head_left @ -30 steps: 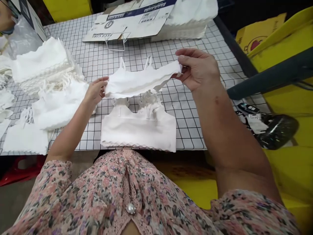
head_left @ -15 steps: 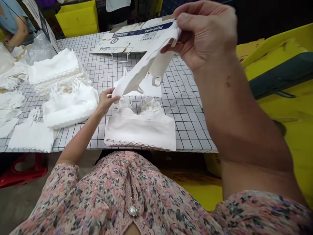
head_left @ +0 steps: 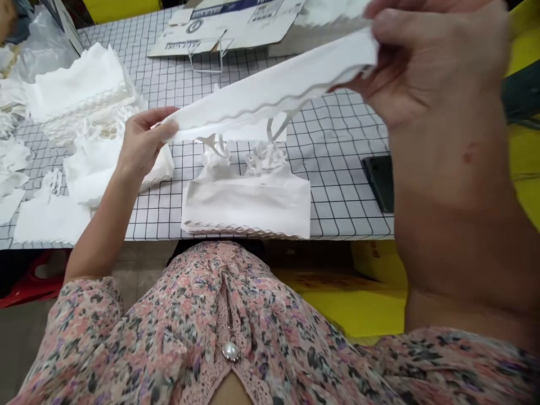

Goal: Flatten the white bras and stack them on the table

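We have one white garment (head_left: 270,84) up off the table (head_left: 337,163), drawn out in a slant between both hands, so this piece looks to us only partway handled. Our left hand (head_left: 145,138) pinches its lower end, thumb over the cloth; our right hand (head_left: 430,67), higher and nearer, grips the other end with bent fingers, some out of view. The straps (head_left: 278,126) dangle below.

Taking the near pile (head_left: 247,202) as the clock's centre, the garment is over its 12 to 1 o'clock side, clear of it. That pile lies squared up, wavy edges layered toward 6 o'clock, and we judge those pieces to be in order. Just beyond, at 12 o'clock, a white piece (head_left: 256,130) lies partly hidden. At 10 o'clock sits a tall stack (head_left: 80,84), and toward 9 o'clock a flat white piece (head_left: 50,219). Which of these are handled and which remain, we cannot tell, nor how many. A dark phone (head_left: 379,183) rests at 3 o'clock, and printed cardboard (head_left: 236,28) at 12, farther off.
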A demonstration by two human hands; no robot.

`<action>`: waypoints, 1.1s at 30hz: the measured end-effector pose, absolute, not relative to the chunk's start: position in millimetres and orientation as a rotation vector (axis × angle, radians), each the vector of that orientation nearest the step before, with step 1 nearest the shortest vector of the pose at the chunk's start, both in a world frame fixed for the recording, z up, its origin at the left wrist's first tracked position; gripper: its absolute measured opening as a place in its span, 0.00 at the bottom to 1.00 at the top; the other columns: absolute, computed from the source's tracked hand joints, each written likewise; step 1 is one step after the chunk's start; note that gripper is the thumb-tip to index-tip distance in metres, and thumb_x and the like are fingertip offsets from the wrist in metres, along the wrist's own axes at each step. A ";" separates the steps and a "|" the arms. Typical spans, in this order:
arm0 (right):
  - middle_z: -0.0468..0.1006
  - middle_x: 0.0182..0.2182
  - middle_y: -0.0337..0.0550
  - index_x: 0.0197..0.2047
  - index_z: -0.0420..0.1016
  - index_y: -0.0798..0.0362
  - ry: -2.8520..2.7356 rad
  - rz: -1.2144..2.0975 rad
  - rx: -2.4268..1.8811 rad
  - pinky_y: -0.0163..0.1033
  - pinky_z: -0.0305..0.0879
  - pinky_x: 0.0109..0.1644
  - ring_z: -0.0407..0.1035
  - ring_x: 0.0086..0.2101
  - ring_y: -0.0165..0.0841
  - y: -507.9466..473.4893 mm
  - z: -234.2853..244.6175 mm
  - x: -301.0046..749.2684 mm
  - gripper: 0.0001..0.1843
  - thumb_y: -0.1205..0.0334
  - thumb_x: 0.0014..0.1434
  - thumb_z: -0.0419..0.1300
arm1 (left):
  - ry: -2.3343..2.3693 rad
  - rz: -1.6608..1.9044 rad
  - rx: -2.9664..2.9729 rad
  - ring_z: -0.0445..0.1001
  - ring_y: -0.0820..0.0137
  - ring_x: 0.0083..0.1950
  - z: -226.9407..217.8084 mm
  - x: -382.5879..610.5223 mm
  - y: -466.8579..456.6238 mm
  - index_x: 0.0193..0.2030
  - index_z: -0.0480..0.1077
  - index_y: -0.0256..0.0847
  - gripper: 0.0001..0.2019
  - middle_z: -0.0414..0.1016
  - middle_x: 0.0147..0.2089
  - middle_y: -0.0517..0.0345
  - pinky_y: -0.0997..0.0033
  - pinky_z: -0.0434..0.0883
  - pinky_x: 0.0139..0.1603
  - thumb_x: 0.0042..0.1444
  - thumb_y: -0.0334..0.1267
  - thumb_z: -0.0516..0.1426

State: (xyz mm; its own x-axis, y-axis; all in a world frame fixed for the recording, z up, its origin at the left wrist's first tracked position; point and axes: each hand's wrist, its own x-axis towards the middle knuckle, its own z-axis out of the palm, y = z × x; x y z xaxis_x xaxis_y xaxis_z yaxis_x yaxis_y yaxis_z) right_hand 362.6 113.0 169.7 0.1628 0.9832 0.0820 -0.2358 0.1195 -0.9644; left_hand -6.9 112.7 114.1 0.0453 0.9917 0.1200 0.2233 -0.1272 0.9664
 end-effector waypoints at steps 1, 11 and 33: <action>0.72 0.22 0.34 0.32 0.87 0.51 -0.992 1.051 -1.064 0.28 0.80 0.33 0.70 0.24 0.19 95.3 159.9 369.1 0.21 0.83 0.66 0.60 | 1.292 1.148 1.540 0.84 0.63 0.55 114.9 -6.2 94.3 0.54 0.82 0.34 0.13 0.80 0.46 0.57 0.62 0.82 0.50 0.70 0.38 0.60; 0.85 0.32 0.45 0.30 0.88 0.47 -0.881 1.262 -1.659 0.38 0.78 0.20 0.70 0.25 0.32 -35.5 29.3 386.8 0.18 0.51 0.35 0.82 | 1.311 0.899 1.537 0.78 0.64 0.49 20.8 5.6 -23.7 0.47 0.88 0.53 0.10 0.76 0.48 0.50 0.66 0.82 0.44 0.57 0.42 0.71; 0.70 0.19 0.33 0.49 0.88 0.43 -1.369 0.827 -1.767 0.42 0.69 0.21 0.62 0.16 0.33 -37.5 13.5 415.5 0.22 0.38 0.60 0.71 | 1.598 1.066 1.605 0.74 0.75 0.36 13.3 -4.5 43.9 0.56 0.81 0.47 0.19 0.75 0.50 0.56 0.71 0.78 0.42 0.56 0.33 0.68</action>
State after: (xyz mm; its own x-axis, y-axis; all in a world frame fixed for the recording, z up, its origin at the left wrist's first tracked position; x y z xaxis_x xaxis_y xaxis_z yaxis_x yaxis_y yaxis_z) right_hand 415.5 -37.5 13.5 0.2232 0.9736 -0.0488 0.4963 -0.1566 -0.8539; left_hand -4.5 43.9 13.3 -0.0617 0.9918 0.1115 0.4843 -0.0680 0.8722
